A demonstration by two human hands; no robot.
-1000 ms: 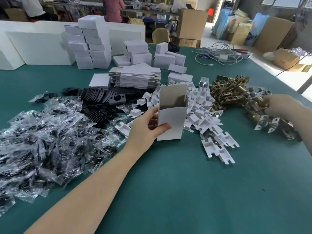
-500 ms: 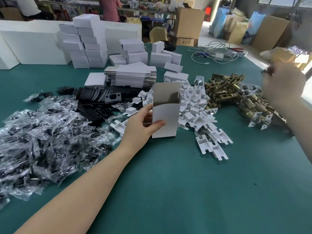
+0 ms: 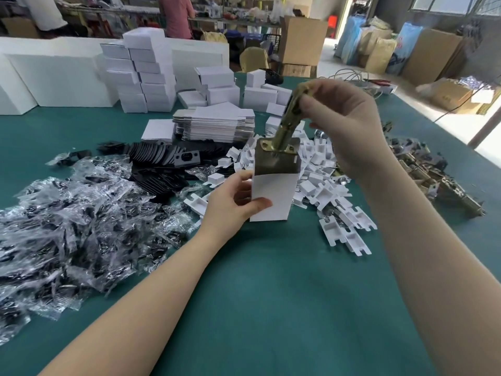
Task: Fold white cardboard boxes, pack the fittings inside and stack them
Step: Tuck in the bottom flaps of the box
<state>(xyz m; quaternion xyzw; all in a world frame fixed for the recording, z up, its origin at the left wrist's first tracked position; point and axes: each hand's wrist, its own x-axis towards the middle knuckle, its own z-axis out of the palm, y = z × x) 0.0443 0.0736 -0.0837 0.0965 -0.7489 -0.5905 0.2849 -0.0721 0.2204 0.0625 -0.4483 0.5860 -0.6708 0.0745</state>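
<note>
An upright white cardboard box [image 3: 273, 196] stands open-topped on the green table [image 3: 271, 294], gripped at its left side by my left hand [image 3: 230, 204]. My right hand [image 3: 344, 126] holds a brass latch fitting [image 3: 288, 123] by its upper end, tilted, with its lower plate at the box's open mouth. More brass fittings [image 3: 433, 180] lie in a heap to the right. Flat unfolded box blanks [image 3: 214, 123] are stacked behind the box. Finished white boxes [image 3: 146, 74] are stacked at the back left.
Clear bags of black parts [image 3: 81, 226] cover the left side. Black plates [image 3: 168, 161] and white plastic inserts [image 3: 325, 191] lie around the box. Large white cartons [image 3: 48, 77] line the far edge. Cables [image 3: 360, 82] lie at the far right. A person [image 3: 176, 14] stands behind the table.
My right hand left the heap of brass fittings, rose with one latch and brought it over the box. My left hand kept the box upright.
</note>
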